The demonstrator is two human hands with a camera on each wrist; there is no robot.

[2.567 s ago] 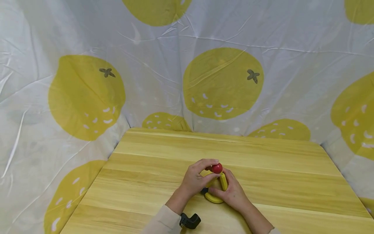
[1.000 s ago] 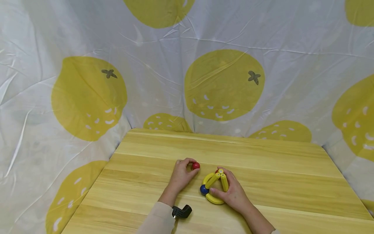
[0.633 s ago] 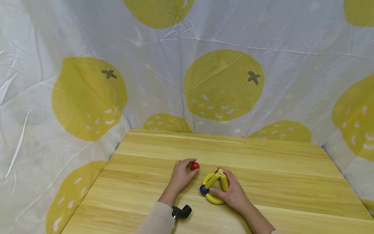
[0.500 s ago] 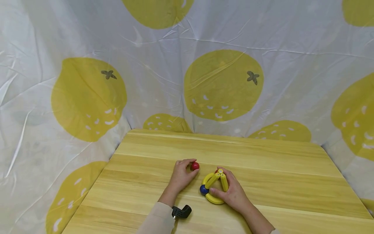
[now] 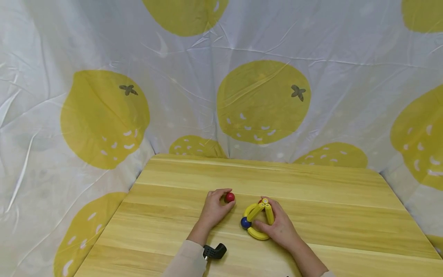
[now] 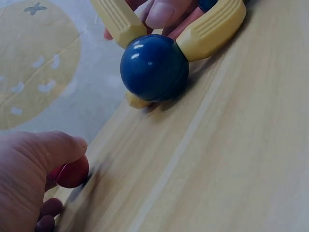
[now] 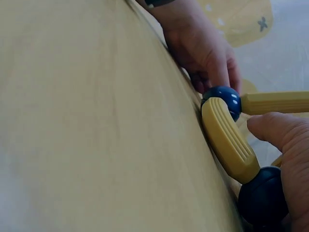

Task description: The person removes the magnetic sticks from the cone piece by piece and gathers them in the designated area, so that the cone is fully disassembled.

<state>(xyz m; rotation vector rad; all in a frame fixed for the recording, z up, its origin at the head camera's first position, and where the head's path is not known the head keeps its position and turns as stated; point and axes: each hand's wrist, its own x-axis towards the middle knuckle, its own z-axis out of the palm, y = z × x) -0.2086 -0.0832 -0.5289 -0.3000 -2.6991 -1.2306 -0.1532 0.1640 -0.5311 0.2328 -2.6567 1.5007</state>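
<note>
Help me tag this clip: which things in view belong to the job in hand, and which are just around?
In the job:
red ball, held by the left hand
yellow frame with blue ball, gripped by the right hand

Just around:
wooden table
fruit-print cloth
black wrist device

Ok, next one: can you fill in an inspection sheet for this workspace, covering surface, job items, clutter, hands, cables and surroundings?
Surface: wood-grain table, planks running crosswise in the head view.
Job items: red ball, apart from the yellow-rod frame; blue balls join its pieces. Three straight rods meet at the top, with no ball on their ends.
Clutter: nothing seen.
Hands: left hand pinches the red ball; right hand holds the frame. A black device sits at the left wrist.
Cables: nothing seen.
Surroundings: fruit-print cloth behind and beside the table.
</note>
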